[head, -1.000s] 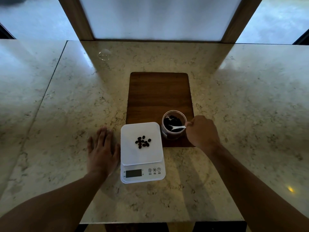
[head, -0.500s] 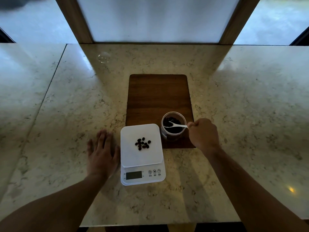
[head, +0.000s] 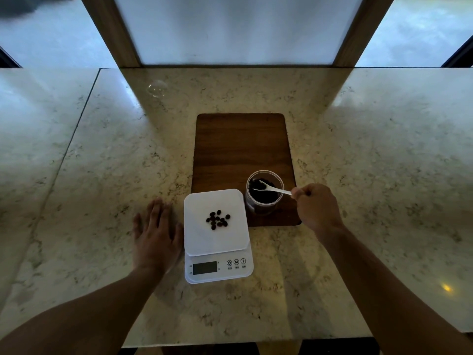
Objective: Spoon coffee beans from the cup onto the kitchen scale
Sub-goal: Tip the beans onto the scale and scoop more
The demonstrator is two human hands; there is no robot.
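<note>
A white kitchen scale stands on the marble counter with a small heap of coffee beans on its platform. Right of it, a clear cup holding dark beans stands on the near right corner of a wooden board. My right hand pinches the handle of a white spoon, whose bowl lies inside the cup over the beans. My left hand rests flat on the counter, fingers spread, just left of the scale.
The marble counter runs wide to both sides, with a seam on the left. Wooden window posts rise behind the far edge. The counter's near edge lies below my forearms.
The spoon's bowl has shifted toward the cup's far left side, and my right hand has tilted slightly. The left hand and the scale have stayed put.
</note>
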